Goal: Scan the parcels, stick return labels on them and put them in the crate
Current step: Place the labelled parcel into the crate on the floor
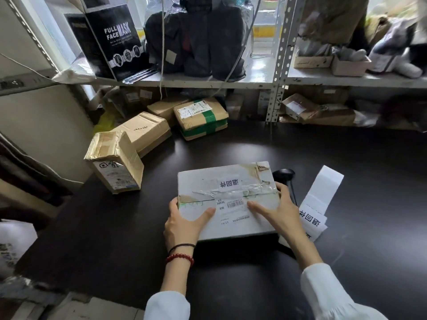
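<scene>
A flat white parcel (231,181) lies on the dark table (115,227) in front of me. It carries a white return label (229,184) on its top and a barcode sticker near my fingers. My left hand (182,225) grips the parcel's left edge, thumb lying on top. My right hand (277,211) holds the right edge with its fingers spread over the lid. Just behind the parcel's right corner lies a black scanner (284,175). A strip of return labels (317,204) lies to the right of the parcel.
Several brown cardboard parcels stand at the table's back left, one upright (115,161), one bound with green tape (201,117). Metal shelving (280,65) with bags and boxes rises behind the table. No crate is in view.
</scene>
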`<state>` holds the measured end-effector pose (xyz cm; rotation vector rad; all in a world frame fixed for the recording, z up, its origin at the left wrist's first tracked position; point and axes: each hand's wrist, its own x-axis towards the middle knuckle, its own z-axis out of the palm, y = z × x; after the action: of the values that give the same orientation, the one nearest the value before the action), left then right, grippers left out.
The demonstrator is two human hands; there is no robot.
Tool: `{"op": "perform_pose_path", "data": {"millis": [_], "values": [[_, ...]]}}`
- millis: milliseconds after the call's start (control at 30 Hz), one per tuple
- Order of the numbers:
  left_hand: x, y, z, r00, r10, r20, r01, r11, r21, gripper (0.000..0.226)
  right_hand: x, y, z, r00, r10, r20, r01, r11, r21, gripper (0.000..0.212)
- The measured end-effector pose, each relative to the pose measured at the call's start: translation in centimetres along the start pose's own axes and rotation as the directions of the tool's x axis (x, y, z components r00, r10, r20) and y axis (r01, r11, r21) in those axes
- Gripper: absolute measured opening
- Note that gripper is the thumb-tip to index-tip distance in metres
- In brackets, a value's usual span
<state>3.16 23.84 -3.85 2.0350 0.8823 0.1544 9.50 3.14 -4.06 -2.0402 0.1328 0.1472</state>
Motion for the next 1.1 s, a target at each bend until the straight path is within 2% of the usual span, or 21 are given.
{"op": "perform_pose_path", "data": {"millis": [133,200,300,400,533,633,733,867,933,1100], "values": [[-0.6,2.4,-0.3,0.978,0.210,-0.021,-0.211,0.971,-0.112,0.089,-1.5,-1.1,-2.5,0.991,-0.044,-0.127,0.059,0.992,0.110,0.081],[-0.9,3.7,-0.3,0.944,0.329,0.024,-0.319,0.929,-0.186,0.092,-2.8,-1.4,-4.4,0.975,-0.053,-0.218,0.089,0.983,0.161,0.078],[-2.0,5.7,-0.3,0.853,0.507,0.127,-0.447,0.833,-0.325,0.090,-4.9,-1.1,-7.5,0.932,-0.041,-0.360,0.127,0.967,0.219,0.080],[-3.7,7.9,2.1,0.749,0.615,0.248,-0.500,0.770,-0.396,0.079,-8.0,0.8,-10.6,0.848,0.018,-0.530,0.117,0.968,0.221,0.084],[-8.1,9.6,7.1,0.575,0.699,0.425,-0.523,0.713,-0.466,0.082,-14.3,4.2,-14.2,0.683,0.136,-0.717,-0.008,0.984,0.179,0.079],[-12.6,10.2,10.6,0.410,0.717,0.563,-0.484,0.695,-0.532,0.079,-19.8,7.1,-16.6,0.536,0.239,-0.810,-0.069,0.968,0.241,0.086],[-17.6,10.8,13.7,0.238,0.732,0.638,-0.464,0.663,-0.588,0.080,-25.1,9.0,-18.7,0.370,0.308,-0.877,-0.073,0.950,0.303,0.092],[-24.8,11.8,17.4,0.031,0.723,0.691,-0.391,0.645,-0.657,0.076,-31.4,11.2,-21.1,0.166,0.363,-0.917,-0.097,0.931,0.352,0.076],[-28.3,11.8,19.1,-0.055,0.717,0.694,-0.374,0.630,-0.680,0.074,-34.4,12.8,-22.1,0.077,0.385,-0.920,-0.113,0.920,0.376,0.076],[-36.8,10.7,24.0,-0.219,0.663,0.716,-0.367,0.624,-0.690,0.077,-40.7,17.6,-25.5,-0.075,0.442,-0.894,-0.133,0.884,0.448,0.082]]}}
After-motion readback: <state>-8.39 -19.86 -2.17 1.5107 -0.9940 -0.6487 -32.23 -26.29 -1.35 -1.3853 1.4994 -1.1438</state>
